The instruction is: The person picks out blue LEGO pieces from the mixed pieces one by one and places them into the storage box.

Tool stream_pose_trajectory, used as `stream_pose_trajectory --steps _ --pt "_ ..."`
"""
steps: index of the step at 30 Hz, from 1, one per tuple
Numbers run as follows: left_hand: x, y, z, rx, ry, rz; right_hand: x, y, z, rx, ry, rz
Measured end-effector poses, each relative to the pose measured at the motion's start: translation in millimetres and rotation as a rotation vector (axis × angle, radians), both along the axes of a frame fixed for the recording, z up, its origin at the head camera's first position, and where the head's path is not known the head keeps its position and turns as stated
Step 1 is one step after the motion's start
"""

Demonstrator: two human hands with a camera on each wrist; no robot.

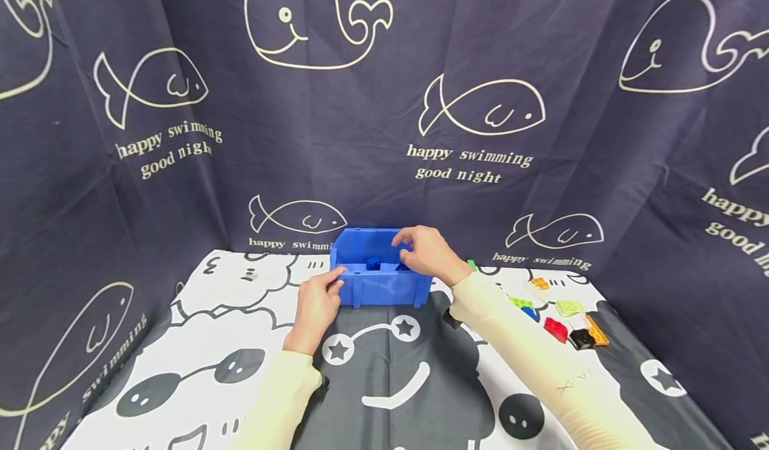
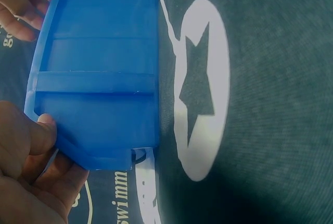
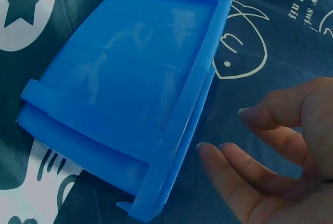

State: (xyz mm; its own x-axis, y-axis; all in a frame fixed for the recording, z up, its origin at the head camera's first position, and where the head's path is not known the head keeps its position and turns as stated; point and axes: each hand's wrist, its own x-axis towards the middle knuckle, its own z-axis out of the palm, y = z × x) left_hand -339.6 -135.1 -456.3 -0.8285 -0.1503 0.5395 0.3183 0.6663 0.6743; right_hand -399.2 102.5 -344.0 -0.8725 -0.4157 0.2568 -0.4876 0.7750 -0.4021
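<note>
A blue storage bin [image 1: 384, 290] stands upright against the back curtain. My left hand [image 1: 317, 306] grips its front left corner. In the left wrist view the thumb lies on the bin wall [image 2: 96, 52] and the fingers curl at the edge. Above the bin's right side is my right hand [image 1: 428, 253], its fingers bent and apart. The right wrist view shows nothing between the thumb and fingers of that right hand [image 3: 276, 151]. Inside the bin a dark blue brick [image 1: 374, 263] is visible; another dark piece near the right hand is partly hidden.
Several toy bricks lie on the right of the cloth, among them a red brick [image 1: 555, 330], a black brick [image 1: 581, 338], a pale green brick [image 1: 569, 308] and an orange piece [image 1: 597, 330]. A dark curtain [image 1: 372, 136] closes off the back and sides.
</note>
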Motion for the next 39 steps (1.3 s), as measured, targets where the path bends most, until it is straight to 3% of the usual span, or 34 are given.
stream_pose_trajectory --steps 15,27,39 --pt "3.0 2.2 1.3 0.011 -0.001 -0.002 10.4 7.1 8.9 -0.008 -0.015 -0.017" --pt "2.2 3.6 2.4 0.008 -0.009 -0.004 23.4 46.4 33.7 -0.059 0.119 -0.037" --pt "1.2 1.0 2.2 0.002 0.006 -0.007 56.3 89.5 47.2 -0.114 0.112 -0.134"
